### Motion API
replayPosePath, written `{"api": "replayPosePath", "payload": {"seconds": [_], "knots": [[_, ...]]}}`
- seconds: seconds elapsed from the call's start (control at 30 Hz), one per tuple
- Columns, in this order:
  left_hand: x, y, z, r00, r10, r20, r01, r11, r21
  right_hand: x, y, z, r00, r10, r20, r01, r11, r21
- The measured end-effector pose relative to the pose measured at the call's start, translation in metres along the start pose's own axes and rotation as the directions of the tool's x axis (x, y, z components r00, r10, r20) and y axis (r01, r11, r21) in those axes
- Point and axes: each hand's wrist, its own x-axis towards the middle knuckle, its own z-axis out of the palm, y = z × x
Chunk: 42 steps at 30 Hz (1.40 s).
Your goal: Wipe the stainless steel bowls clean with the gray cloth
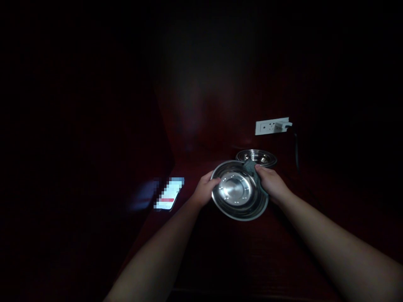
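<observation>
A shiny steel bowl (236, 191) is held up over the dark red surface, tilted so that its inside faces me. My left hand (205, 188) grips its left rim, the thumb lying over the edge on the inside. At the right rim, my right hand (273, 183) is closed on a grey-green cloth (251, 166), which is draped over the rim and presses against the bowl. The right fingers behind the cloth are hidden. Just beyond the held bowl, more steel bowls (272, 158), seemingly stacked, rest on the surface, partly covered by the cloth and the right hand.
A phone (170, 195) with a lit, blurred screen lies to the left of my left hand. On the back wall is a white socket panel (266, 127) with a plug (283, 125) in it, and a cable (296, 151) hangs down. The surroundings are very dark.
</observation>
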Motion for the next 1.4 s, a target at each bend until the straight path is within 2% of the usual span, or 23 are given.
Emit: {"api": "replayPosePath", "payload": {"seconds": [0.2,0.37,0.5,0.6,0.7,0.8,0.9,1.0,1.13,1.23,1.4], "knots": [[0.001,-0.002,0.002,1.0,0.008,0.023,-0.007,0.999,-0.046,-0.003,-0.004,0.002,0.991,0.137,-0.001,-0.135,0.971,0.196],[0.001,-0.005,0.0,1.0,-0.012,0.011,0.013,0.996,-0.089,-0.005,-0.01,0.004,0.966,0.255,-0.047,-0.226,0.917,0.329],[0.0,-0.004,0.0,0.999,-0.033,0.009,0.033,0.994,-0.107,-0.006,-0.014,0.004,0.946,0.324,-0.019,-0.29,0.87,0.399],[0.0,-0.005,0.0,0.999,-0.041,0.008,0.042,0.991,-0.129,-0.006,-0.012,0.003,0.977,0.212,-0.031,-0.194,0.936,0.295],[0.001,-0.009,-0.001,0.999,-0.03,0.019,0.033,0.991,-0.132,-0.004,-0.006,0.002,0.994,-0.026,0.102,0.023,0.999,0.03],[0.001,-0.012,-0.002,0.999,0.0,0.043,0.005,0.994,-0.112,-0.001,-0.002,0.0,0.962,-0.161,0.219,0.2,0.966,-0.167],[0.001,-0.013,-0.002,0.998,0.023,0.062,-0.018,0.996,-0.09,0.001,0.001,-0.001,0.957,-0.193,0.217,0.246,0.937,-0.25],[-0.001,-0.011,-0.001,0.998,0.016,0.056,-0.012,0.997,-0.077,0.002,0.003,-0.001,0.971,-0.147,0.188,0.187,0.959,-0.212],[-0.001,-0.008,0.0,0.999,0.006,0.043,-0.003,0.997,-0.072,-0.001,0.002,0.0,0.987,-0.03,0.158,0.036,0.999,-0.033],[0.0,-0.007,0.0,1.0,0.003,0.028,-0.001,0.997,-0.072,-0.004,-0.002,0.001,0.988,0.053,0.144,-0.063,0.996,0.062],[0.001,-0.007,0.001,1.0,0.003,0.025,-0.001,0.995,-0.099,-0.006,-0.007,0.002,0.984,0.147,0.096,-0.161,0.975,0.155]]}}
